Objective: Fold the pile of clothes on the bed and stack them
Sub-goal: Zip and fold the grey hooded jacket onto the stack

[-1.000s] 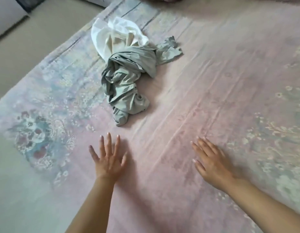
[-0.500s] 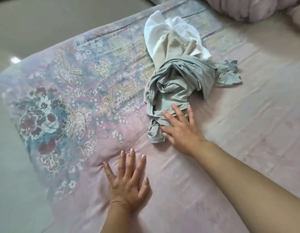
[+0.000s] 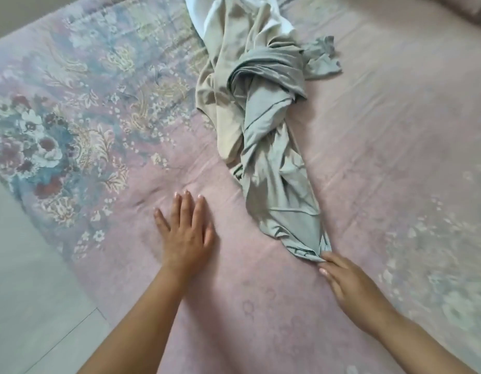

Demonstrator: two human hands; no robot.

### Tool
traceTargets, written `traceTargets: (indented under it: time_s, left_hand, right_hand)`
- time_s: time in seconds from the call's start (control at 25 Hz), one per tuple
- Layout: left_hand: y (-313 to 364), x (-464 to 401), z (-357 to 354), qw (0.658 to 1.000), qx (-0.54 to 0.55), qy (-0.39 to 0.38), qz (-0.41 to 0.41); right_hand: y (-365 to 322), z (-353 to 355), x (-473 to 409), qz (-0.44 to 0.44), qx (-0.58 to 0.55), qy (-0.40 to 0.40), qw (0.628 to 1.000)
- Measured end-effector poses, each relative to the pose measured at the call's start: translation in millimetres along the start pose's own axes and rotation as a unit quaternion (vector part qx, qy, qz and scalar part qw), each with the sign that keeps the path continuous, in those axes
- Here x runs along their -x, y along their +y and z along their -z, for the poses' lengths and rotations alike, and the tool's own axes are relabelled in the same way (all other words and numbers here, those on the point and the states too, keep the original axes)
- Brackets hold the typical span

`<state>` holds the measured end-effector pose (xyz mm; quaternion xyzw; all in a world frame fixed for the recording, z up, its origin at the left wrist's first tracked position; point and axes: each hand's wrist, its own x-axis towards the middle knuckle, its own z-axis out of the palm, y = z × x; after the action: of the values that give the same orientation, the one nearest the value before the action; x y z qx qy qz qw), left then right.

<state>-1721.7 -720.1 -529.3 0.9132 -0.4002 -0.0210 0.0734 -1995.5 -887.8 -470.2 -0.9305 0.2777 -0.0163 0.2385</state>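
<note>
1. Clothes: grey-green garment [image 3: 271, 147], tangled with beige garment [image 3: 226, 85] and white garment [image 3: 204, 12], lies mid-bed [image 3: 396, 130].
2. Right hand [image 3: 350, 287] pinches the grey-green hem; left hand [image 3: 185, 233] rests flat, fingers straight.
3. Step, judged: separating the first piece; nothing folded.
4. Next: free it from the tangle, spread flat.

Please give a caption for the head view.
Right hand pinches grey garment on pink bedspread; left hand lies flat.

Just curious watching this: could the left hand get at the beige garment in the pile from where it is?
Probably yes. The left hand lies flat on the bedspread, holding nothing, and only bare bedspread lies between it and the beige garment.
</note>
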Motion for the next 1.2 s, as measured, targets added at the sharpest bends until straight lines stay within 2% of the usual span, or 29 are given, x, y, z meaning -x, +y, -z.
traceTargets:
  time_s: [0.12,0.2,0.4,0.56,0.72,0.8,0.88,0.96,1.08,1.2]
  left_hand:
    - [33.3,30.7,18.7,0.995,0.059,0.027,-0.08]
    - [64.4,53.5,31.8,0.984,0.099,0.023,-0.148]
    - [128.9,92.3,41.1,0.948,0.082,-0.051,-0.305]
    - [175.7,80.4,45.4,0.937,0.068,-0.09,-0.33]
    - [222.9,77.1,57.7,0.93,0.056,-0.106,-0.349]
    - [242.2,81.6,66.0,0.92,0.026,-0.142,-0.364]
    - [249.7,91.3,62.4,0.91,-0.053,-0.194,-0.364]
    - [248.8,101.7,58.8,0.906,-0.064,-0.183,-0.377]
    - [240.0,114.1,50.9,0.902,-0.06,-0.138,-0.406]
    - [225.4,117.7,42.5,0.885,-0.061,-0.131,-0.443]
  right_hand:
    - [10.0,15.5,86.4,-0.146,-0.099,-0.017,0.984]
    - [14.3,29.8,116.1,-0.204,-0.138,-0.001,0.969]
    - [23.5,68.3,165.6,-0.22,-0.168,0.02,0.961]
    - [34.1,84.1,183.7,-0.243,-0.237,0.089,0.936]
    - [43.5,102.0,211.8,-0.294,-0.263,0.106,0.913]
    - [53.1,110.6,227.8,-0.361,-0.297,0.132,0.874]
    - [70.3,111.2,247.6,-0.466,-0.351,0.15,0.798]
    - [84.2,107.2,272.1,-0.564,-0.361,0.13,0.731]
    - [89.1,95.3,301.8,-0.634,-0.325,0.087,0.697]
    - [84.3,89.2,306.9,-0.649,-0.32,0.111,0.681]
